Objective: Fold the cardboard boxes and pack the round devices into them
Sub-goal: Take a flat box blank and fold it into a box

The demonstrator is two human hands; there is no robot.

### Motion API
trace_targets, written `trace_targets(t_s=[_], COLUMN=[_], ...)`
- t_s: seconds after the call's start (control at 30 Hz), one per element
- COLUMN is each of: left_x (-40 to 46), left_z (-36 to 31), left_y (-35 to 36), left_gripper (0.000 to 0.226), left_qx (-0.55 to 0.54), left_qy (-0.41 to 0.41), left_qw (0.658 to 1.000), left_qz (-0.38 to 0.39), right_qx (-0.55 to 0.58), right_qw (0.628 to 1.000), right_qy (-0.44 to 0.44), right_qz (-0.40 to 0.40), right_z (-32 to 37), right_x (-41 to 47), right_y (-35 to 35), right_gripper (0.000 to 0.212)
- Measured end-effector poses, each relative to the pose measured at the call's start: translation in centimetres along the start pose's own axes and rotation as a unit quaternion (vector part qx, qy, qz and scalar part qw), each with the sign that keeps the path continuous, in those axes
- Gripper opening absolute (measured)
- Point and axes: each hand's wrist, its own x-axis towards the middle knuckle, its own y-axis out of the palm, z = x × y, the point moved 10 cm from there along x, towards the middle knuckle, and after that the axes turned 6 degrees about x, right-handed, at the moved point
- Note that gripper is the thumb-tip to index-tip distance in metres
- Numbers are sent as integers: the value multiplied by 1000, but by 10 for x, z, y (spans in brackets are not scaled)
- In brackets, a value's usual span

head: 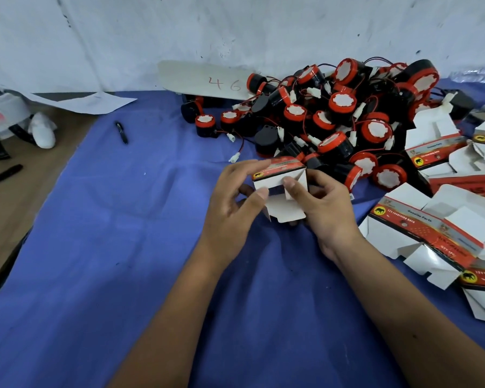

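A small red, black and white cardboard box (280,175) is held above the blue cloth at the centre. My left hand (230,200) grips its left side, thumb on the white end flap. My right hand (319,203) grips its right side, thumb pressing a white flap inward. The long white tuck flap (287,212) hangs open toward me. Behind the box lies a heap of round black devices with red caps (342,113), trailing red and black wires with white plugs. Several flat unfolded boxes (431,228) are piled at the right.
The blue cloth (123,233) covers the table. A black pen (121,133) lies on it at the left. A card strip marked 46 (207,79) leans at the back. White paper (87,103), a crumpled white wad (43,130) and a black marker (2,176) sit on bare wood at the left.
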Motion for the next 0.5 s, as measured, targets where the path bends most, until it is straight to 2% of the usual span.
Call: trace_targets(t_s=[0.13,0.27,0.4,0.5], left_x=[0,1,0,2], left_z=[12,13,25,33], left_y=[1,-9,-16,-16], left_gripper=[43,40,50,40], left_qx=[75,171,171,136], left_qy=[-25,-14,-51,-86], left_qw=[997,983,981,984], left_qz=[2,-67,-78,-72], right_qx=[-12,-6,15,43], right_qw=[1000,998,995,990], right_qy=[-3,20,25,27], right_qz=[12,57,92,133], right_z=[2,-1,0,1], right_x=[-1,-5,-8,-9], right_y=[2,14,25,32], right_gripper=[36,43,37,40])
